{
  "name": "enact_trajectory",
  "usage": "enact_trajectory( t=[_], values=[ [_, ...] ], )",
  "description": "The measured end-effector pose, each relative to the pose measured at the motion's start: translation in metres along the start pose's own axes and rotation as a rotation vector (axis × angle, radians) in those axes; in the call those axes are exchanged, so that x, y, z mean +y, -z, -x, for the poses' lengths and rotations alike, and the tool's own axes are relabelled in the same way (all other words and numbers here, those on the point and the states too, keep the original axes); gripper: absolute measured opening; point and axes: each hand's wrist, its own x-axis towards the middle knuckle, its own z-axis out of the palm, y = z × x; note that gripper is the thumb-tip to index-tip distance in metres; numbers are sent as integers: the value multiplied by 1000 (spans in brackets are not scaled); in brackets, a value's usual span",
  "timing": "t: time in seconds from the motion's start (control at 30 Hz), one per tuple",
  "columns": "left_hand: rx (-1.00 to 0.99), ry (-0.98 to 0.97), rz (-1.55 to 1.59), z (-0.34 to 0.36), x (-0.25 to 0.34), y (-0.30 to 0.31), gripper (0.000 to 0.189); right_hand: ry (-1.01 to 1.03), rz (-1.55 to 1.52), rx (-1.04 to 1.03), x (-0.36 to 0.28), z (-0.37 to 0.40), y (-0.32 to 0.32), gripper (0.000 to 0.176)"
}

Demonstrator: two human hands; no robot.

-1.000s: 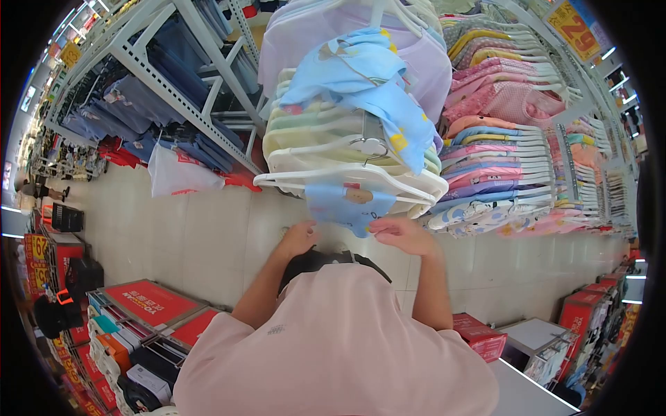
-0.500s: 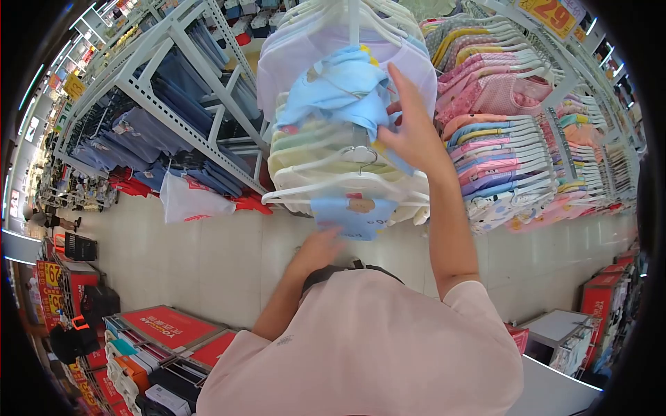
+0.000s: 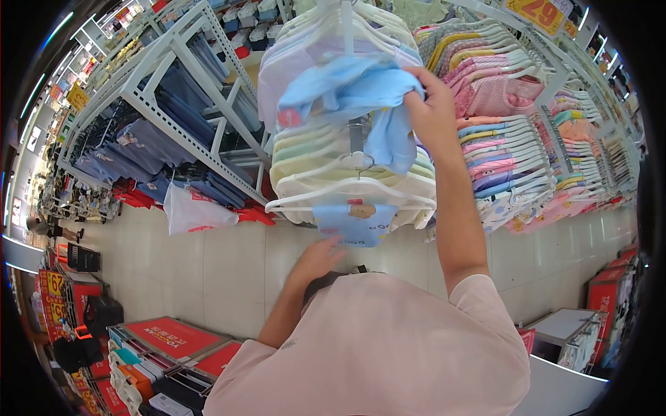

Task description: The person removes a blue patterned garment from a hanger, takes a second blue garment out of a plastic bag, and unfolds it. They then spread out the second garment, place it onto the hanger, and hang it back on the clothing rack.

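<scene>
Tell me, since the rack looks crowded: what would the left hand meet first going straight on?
Probably the small blue garment on the front white hanger, just beyond the left hand; depth is unclear.

A bundled garment sits high against the hanger stack, with metal shelving to its left, a clothes rail to its right and boxes lower left

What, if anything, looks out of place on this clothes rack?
A light blue garment lies bunched up on top of the hung clothes instead of hanging flat like them; the right hand grips it. What looks like a white bag lies on the floor by the shelves.
</scene>
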Motion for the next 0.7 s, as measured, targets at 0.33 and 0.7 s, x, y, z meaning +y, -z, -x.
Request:
enact_trajectory(
  t=[0.33, 0.7],
  values=[
    [55, -51, 46, 1, 7, 0, 50, -147, -476, 402, -25, 26, 23, 31],
    [82, -48, 608, -8, 34, 30, 49, 411, 273, -166, -67, 51, -31, 40]
  ],
)
